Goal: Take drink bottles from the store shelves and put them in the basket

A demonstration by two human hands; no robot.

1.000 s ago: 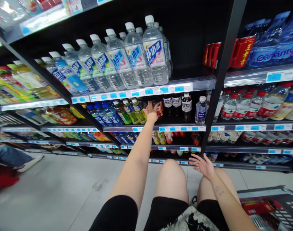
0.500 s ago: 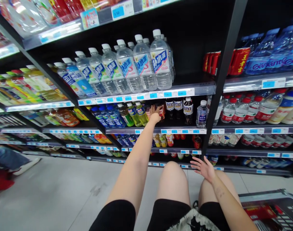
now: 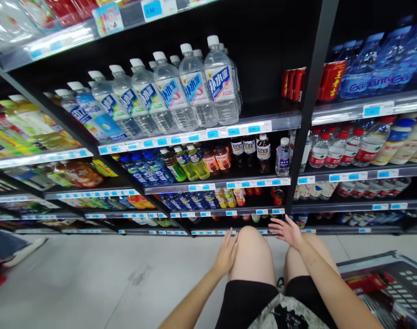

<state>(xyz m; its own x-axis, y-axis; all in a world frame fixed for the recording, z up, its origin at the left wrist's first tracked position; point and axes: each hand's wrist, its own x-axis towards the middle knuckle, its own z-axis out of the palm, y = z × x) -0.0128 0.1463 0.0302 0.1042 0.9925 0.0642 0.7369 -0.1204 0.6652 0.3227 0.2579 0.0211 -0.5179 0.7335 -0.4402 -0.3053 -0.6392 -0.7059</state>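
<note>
My left hand (image 3: 226, 254) is beside my left knee (image 3: 250, 246), its fingers stretched out and holding nothing. Over my right knee my right hand (image 3: 286, 231) hovers with spread fingers, also holding nothing. In front of me, on the shelf at about knee height, stand orange-labelled bottles (image 3: 222, 158), yellow-green drink bottles (image 3: 199, 162) and dark bottles with white labels (image 3: 263, 154). A small clear bottle with a purple label (image 3: 283, 157) stands at the right end of that row.
Large clear water bottles (image 3: 222, 87) line the shelf above. Red cans (image 3: 332, 81) and blue-tinted bottles (image 3: 369, 68) are at the upper right. A grey shopping basket (image 3: 400, 278) with red packaging is at my lower right. Another person's shoe (image 3: 25, 252) shows at far left.
My left hand has come back from the orange-labelled bottles on the shelf, down to my left knee, with nothing in it. My right hand has barely moved. The view has shifted slightly right.
</note>
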